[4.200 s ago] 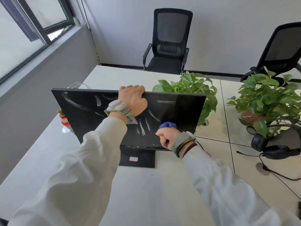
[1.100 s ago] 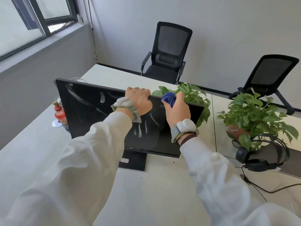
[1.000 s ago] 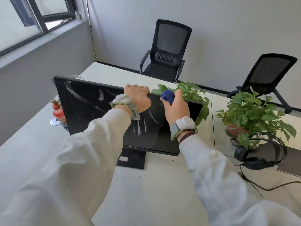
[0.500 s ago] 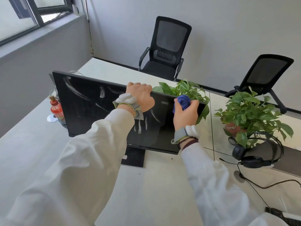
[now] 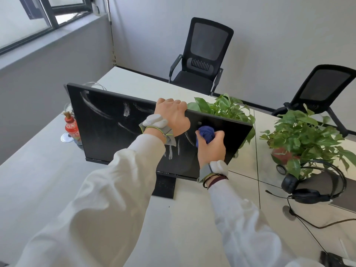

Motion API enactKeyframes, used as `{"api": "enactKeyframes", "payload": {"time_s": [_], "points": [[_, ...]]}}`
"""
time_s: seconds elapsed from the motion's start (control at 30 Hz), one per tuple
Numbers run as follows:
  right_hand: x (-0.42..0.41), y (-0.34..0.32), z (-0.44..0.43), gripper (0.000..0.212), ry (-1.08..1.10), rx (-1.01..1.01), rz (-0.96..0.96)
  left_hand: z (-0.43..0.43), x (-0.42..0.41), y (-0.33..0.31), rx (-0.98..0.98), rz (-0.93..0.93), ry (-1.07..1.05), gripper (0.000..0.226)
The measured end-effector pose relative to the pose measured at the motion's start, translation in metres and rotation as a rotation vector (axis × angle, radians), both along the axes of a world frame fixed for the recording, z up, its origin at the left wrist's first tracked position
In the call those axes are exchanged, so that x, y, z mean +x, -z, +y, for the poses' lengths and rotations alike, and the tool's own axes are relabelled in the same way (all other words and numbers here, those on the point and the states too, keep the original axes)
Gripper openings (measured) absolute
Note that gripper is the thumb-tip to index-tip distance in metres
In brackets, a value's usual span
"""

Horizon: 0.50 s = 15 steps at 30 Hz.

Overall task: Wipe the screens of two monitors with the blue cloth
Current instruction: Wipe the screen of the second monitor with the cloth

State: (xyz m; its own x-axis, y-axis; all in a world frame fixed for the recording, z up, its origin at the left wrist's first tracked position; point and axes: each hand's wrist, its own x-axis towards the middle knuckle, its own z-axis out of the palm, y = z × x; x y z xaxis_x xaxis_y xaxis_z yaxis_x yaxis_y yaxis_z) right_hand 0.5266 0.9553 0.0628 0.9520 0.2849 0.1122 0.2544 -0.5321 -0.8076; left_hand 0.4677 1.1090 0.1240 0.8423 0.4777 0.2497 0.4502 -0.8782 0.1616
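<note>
A black monitor [image 5: 107, 132] stands on the white table [image 5: 48, 180], its dark screen streaked with white smears on the left and middle. My left hand [image 5: 173, 116] grips the monitor's top edge, fingers curled over it. My right hand [image 5: 211, 146] holds a bunched blue cloth [image 5: 206, 132] and presses it against the right part of the screen, just right of my left hand. Only this one monitor is in view.
Two potted green plants [image 5: 221, 108] [image 5: 306, 135] stand behind and right of the monitor. A black headset [image 5: 312, 185] with a cable lies at the right. A red bottle [image 5: 72, 128] stands left of the screen. Two black chairs [image 5: 202, 60] are beyond the table.
My right hand has brought the blue cloth down from the monitor's top right edge onto the screen, closer to my left hand. The left hand stays on the top edge.
</note>
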Motion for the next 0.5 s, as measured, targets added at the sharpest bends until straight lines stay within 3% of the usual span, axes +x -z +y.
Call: {"api": "enactKeyframes", "payload": {"time_s": [0.13, 0.33, 0.5], "points": [[-0.005, 0.015, -0.005, 0.044, 0.014, -0.035, 0.075, 0.005, 0.003, 0.0, 0.003, -0.002, -0.001, 0.027], [0.007, -0.038, 0.023, 0.048, 0.016, 0.13, -0.081, 0.006, -0.005, -0.001, -0.025, -0.014, -0.001, 0.025], [0.001, -0.017, 0.02, 0.051, 0.045, 0.07, 0.019, 0.006, 0.0, 0.0, 0.001, -0.012, -0.005, 0.025]]}}
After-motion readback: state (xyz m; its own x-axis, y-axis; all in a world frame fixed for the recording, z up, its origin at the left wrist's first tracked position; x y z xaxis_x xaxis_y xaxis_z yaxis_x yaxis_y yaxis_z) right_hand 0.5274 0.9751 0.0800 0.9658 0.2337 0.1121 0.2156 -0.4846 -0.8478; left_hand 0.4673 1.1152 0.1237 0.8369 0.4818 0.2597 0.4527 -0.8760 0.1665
